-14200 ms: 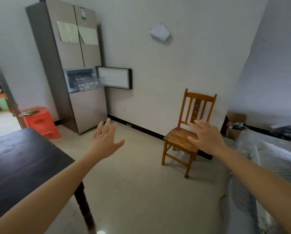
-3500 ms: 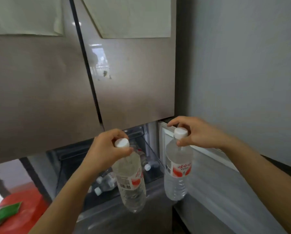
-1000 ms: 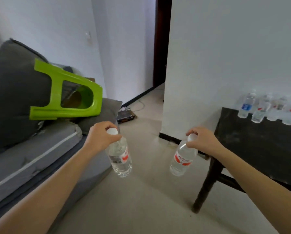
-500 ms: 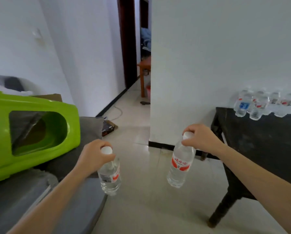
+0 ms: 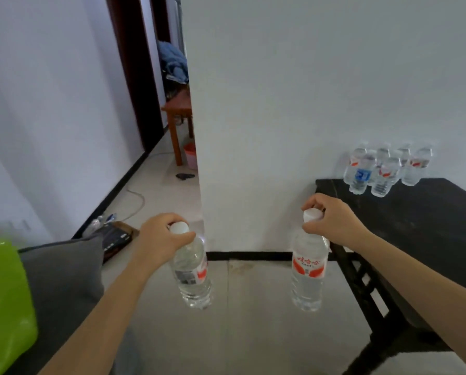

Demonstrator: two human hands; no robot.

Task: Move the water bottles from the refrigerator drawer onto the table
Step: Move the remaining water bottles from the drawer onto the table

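- Left hand [image 5: 158, 240] grips a water bottle [image 5: 192, 274] by its cap, hanging over the floor, left of the tabletop [image 5: 421, 226].
- Right hand [image 5: 331, 221] grips a second bottle [image 5: 308, 269] by its cap, beside the tabletop's near edge.
- Cluster of bottles [image 5: 383, 170] stands at the tabletop's far edge.

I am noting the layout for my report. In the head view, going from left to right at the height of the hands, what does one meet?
Green plastic object → grey cushion → first water bottle, gripped by the left hand → second water bottle, gripped by the right hand → black table.
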